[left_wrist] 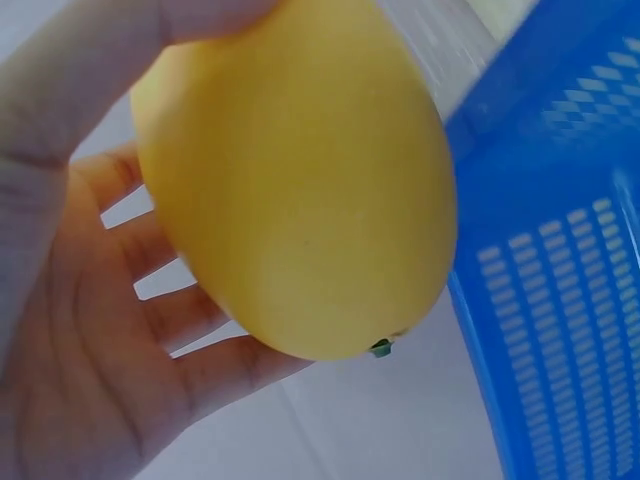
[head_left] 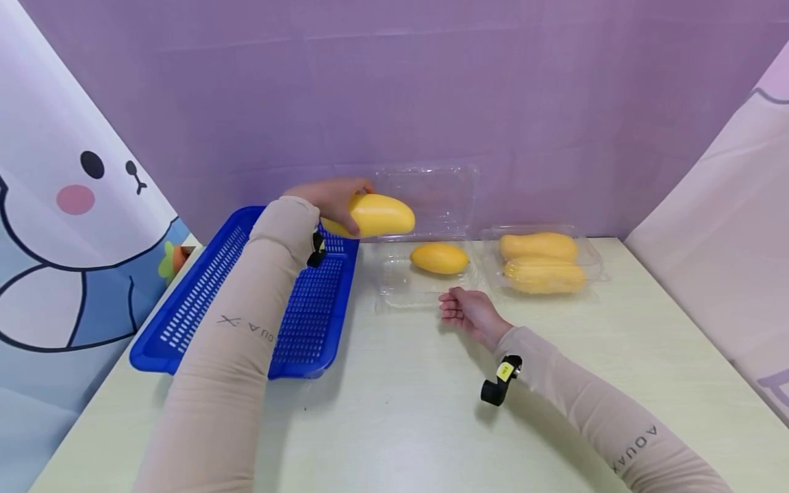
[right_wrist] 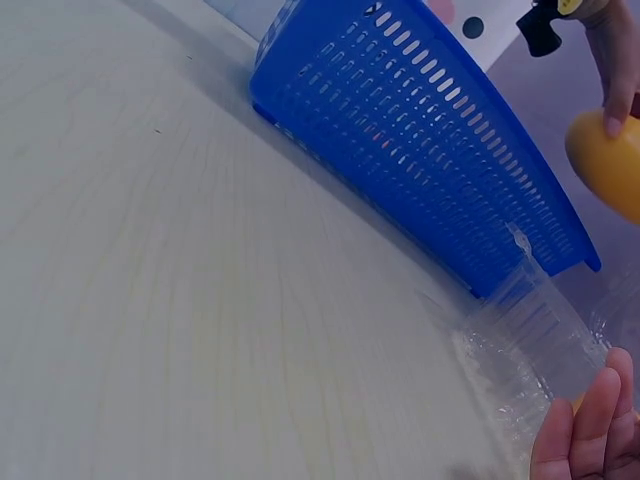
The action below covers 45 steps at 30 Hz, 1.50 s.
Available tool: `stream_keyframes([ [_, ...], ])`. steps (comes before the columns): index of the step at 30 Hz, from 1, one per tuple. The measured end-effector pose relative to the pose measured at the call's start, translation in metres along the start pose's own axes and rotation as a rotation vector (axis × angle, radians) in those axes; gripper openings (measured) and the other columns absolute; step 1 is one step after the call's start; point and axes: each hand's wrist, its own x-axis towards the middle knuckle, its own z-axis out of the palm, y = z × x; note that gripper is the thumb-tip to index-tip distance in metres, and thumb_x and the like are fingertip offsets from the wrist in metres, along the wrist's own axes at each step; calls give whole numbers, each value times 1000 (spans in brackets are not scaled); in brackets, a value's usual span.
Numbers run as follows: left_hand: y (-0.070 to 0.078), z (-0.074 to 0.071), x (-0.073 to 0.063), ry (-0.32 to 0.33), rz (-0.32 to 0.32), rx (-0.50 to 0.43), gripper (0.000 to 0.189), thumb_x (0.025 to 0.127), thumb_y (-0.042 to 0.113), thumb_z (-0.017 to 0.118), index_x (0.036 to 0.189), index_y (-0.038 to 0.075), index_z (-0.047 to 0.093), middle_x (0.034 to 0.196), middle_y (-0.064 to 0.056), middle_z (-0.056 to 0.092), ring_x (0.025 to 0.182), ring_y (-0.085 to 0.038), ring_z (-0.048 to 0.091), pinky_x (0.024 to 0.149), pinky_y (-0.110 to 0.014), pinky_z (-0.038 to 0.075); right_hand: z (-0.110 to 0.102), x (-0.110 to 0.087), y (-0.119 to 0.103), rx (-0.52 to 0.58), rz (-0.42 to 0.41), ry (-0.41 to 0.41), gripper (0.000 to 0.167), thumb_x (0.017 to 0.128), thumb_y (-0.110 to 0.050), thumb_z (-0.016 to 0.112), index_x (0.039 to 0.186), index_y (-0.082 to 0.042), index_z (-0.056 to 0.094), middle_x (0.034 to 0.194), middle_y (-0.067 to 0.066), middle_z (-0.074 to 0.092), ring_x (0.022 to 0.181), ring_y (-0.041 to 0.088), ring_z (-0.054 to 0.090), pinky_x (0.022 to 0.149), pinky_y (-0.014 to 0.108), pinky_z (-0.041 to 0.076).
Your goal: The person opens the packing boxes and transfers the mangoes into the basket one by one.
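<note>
My left hand (head_left: pixel 335 200) grips a yellow mango (head_left: pixel 381 216) over the right rim of the blue basket, thumb and fingers around its sides. A small green stem shows at the mango's end in the left wrist view. Below and to the right, a clear plastic clamshell box (head_left: pixel 394 274) stands with its lid raised against the purple backdrop. Inside lies one deeper yellow mango (head_left: pixel 440 258). At the box's front edge is my right hand (head_left: pixel 473 316), its fingers loosely bent and holding nothing, fingertips close to the plastic.
A blue slotted basket (head_left: pixel 346 308) stands at the left of the table (head_left: pixel 394 424). To the right sits a second clear box (head_left: pixel 594 260) with two yellow mangoes (head_left: pixel 542 263), its lid down. A purple cloth (head_left: pixel 555 103) hangs along the back edge.
</note>
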Motion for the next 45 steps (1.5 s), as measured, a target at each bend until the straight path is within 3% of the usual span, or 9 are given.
stream_keyframes([
  [10, -35, 1, -12, 5, -56, -53, 77, 76, 21, 74, 138, 7, 31, 129, -15, 46, 109, -30, 45, 98, -48, 37, -2, -1, 1, -37, 2, -1, 28, 101, -14, 36, 95, 4, 56, 65, -2, 60, 59, 8, 59, 62, 21, 53],
  [25, -77, 6, -33, 43, -95, -23, 79, 74, 23, 76, 137, 3, 33, 126, -20, 48, 107, -33, 48, 93, -49, 40, -2, -3, 1, -48, 7, 19, 31, 101, -14, 37, 83, -3, 60, 66, -1, 60, 60, 8, 58, 63, 21, 53],
  [31, -91, 9, -36, 54, -89, -4, 78, 73, 22, 77, 135, 0, 34, 123, -22, 50, 103, -33, 49, 91, -48, 40, -2, -3, 1, -50, 8, 29, 31, 101, -14, 37, 84, -3, 60, 65, -1, 60, 59, 9, 58, 62, 21, 53],
  [45, -117, 27, -40, 23, -192, -46, 80, 74, 24, 75, 136, 1, 31, 123, -25, 47, 105, -36, 48, 90, -51, 40, -3, -4, 4, -66, -5, 29, 27, 101, -14, 37, 94, 4, 56, 65, -2, 60, 59, 8, 58, 61, 21, 53],
])
